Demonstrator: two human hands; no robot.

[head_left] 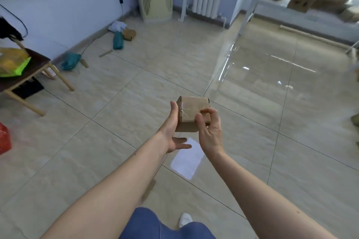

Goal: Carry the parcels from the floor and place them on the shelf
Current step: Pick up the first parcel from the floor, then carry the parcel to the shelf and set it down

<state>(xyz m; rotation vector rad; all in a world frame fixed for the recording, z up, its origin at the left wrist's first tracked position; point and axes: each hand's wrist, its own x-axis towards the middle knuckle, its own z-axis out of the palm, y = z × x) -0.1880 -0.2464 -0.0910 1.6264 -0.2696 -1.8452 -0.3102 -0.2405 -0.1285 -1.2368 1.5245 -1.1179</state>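
Two hands hold one small brown parcel [191, 114] in the air above the tiled floor [116, 141]. Our left hand [172, 128] lies against the parcel's left face, palm inward, fingers loosely spread and not closed around it. Our right hand [209, 132] pinches the parcel's near right corner between thumb and fingers. Further parcels lie on the floor by the wall: two teal ones [118, 40] [70, 61], a white one [117, 26] and a brown one [129, 34]. A wooden chair [29, 75] stands at left.
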